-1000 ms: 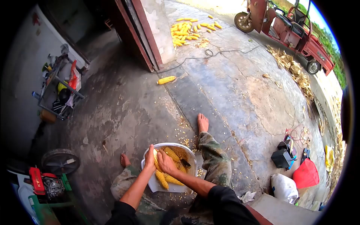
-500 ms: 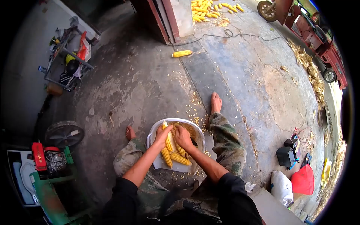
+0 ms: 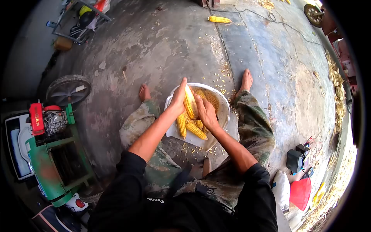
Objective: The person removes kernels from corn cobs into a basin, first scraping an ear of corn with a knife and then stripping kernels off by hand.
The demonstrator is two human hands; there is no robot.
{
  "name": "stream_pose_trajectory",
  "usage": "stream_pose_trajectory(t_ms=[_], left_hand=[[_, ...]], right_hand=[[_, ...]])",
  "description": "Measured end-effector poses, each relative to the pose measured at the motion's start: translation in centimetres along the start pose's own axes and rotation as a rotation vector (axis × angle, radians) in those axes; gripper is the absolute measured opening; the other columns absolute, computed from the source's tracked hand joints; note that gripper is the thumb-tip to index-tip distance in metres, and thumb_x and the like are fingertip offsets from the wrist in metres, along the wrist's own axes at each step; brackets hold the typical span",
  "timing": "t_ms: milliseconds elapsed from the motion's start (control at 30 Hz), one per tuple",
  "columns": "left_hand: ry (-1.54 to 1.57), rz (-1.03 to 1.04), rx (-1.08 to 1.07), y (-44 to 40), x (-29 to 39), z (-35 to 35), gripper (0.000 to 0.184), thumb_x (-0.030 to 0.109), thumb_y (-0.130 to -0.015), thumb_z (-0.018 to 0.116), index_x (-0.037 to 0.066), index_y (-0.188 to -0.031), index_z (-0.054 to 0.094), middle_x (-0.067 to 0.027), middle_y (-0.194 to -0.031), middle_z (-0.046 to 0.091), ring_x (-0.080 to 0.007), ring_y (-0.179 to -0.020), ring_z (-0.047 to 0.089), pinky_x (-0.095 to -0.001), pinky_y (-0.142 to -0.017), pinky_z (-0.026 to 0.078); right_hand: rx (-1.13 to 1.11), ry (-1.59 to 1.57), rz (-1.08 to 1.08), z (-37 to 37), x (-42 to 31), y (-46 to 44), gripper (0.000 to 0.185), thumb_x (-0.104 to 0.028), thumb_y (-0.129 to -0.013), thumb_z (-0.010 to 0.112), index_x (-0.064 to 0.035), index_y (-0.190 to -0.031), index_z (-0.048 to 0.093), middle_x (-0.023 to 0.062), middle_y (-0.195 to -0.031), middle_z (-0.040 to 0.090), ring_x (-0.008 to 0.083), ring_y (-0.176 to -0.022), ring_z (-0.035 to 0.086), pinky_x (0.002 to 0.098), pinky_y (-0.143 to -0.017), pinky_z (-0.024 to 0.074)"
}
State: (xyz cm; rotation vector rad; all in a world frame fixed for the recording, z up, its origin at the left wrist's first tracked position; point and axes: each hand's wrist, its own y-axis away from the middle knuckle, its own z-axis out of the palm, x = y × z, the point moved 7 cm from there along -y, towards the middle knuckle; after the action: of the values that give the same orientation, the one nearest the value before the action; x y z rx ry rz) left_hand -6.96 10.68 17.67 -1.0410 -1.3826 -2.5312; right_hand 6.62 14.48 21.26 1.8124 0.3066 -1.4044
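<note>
A yellow corn cob point(image 3: 189, 101) stands tilted between my hands, over a white basin point(image 3: 168, 101). My left hand point(image 3: 178, 99) is closed along the cob's left side, its fingers pointing away from me. On the other side my right hand point(image 3: 207, 114) presses the cob with the thumb, its other fingers partly hidden. A bare, paler strip shows on the cob beside the right thumb. Below the hands, several more corn cobs point(image 3: 196, 130) lie in the near part of the basin. Loose kernels point(image 3: 211, 99) fill its far right part.
My bare feet point(image 3: 247, 79) flank the basin. Scattered kernels point(image 3: 222, 83) and a lone corn cob point(image 3: 219, 19) lie on the concrete floor. A green machine with a red engine point(image 3: 37, 119) stands left; a black box point(image 3: 294, 161) and a red bag point(image 3: 300, 194) are at right.
The view has tilted downward, so the floor and basin appear higher. My hands have stayed together over the basin; the left fingers are now straighter along the cob, and the right thumb lies against it.
</note>
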Motion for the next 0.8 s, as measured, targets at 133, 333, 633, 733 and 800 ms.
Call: stream_pose_trajectory(t_ms=[133,333,633,733,800], left_hand=[[0.018,0.023,-0.114,0.1,-0.3,0.0,0.039,0.044,-0.096,0.058,0.007,-0.106,0.055,-0.0079,-0.086,0.059,-0.0212,-0.080,0.062,-0.0357,-0.077,0.054],[-0.063,0.199,-0.187,-0.2,-0.5,-0.4,0.024,0.027,-0.096,0.061,0.007,-0.108,0.054,-0.0083,-0.091,0.062,-0.0207,-0.085,0.064,-0.0354,-0.080,0.054],[-0.318,0.405,-0.070,0.5,-1.0,-1.6,0.022,0.019,-0.093,0.065,0.007,-0.108,0.055,-0.0021,-0.094,0.057,-0.0121,-0.089,0.055,-0.0303,-0.078,0.048],[-0.265,0.444,0.053,0.9,-1.0,-2.0,0.025,0.017,-0.090,0.067,0.006,-0.108,0.055,-0.0017,-0.092,0.056,-0.0122,-0.087,0.055,-0.0309,-0.076,0.048],[-0.301,0.428,0.097,0.9,-1.0,-2.1,0.029,0.016,-0.086,0.068,-0.002,-0.104,0.053,-0.0041,-0.093,0.057,-0.0131,-0.084,0.057,-0.0310,-0.072,0.049]], right_hand=[[0.007,-0.161,0.074,1.7,-1.1,1.2,0.069,-0.056,-0.101,0.040,0.0072,-0.124,0.057,0.0145,-0.084,0.066,0.0199,-0.060,0.066,0.0311,-0.043,0.0520],[-0.120,-0.078,0.096,1.7,-0.6,0.5,0.072,-0.054,-0.102,0.040,0.0046,-0.144,0.041,0.0154,-0.077,0.064,0.0209,-0.054,0.066,0.0315,-0.044,0.0521],[-0.140,0.070,-0.017,2.7,-0.8,0.9,0.057,-0.044,-0.106,0.034,0.0061,-0.121,0.057,0.0190,-0.068,0.065,0.0244,-0.049,0.066,0.0350,-0.042,0.0518],[-0.109,0.093,-0.020,3.1,-0.5,0.9,0.058,-0.045,-0.106,0.033,0.0065,-0.102,0.060,0.0190,-0.064,0.064,0.0246,-0.046,0.065,0.0355,-0.040,0.0505],[-0.085,0.109,-0.014,3.1,-0.1,0.8,0.062,-0.047,-0.106,0.031,0.0062,-0.091,0.061,0.0186,-0.063,0.063,0.0239,-0.044,0.064,0.0351,-0.038,0.0491]])
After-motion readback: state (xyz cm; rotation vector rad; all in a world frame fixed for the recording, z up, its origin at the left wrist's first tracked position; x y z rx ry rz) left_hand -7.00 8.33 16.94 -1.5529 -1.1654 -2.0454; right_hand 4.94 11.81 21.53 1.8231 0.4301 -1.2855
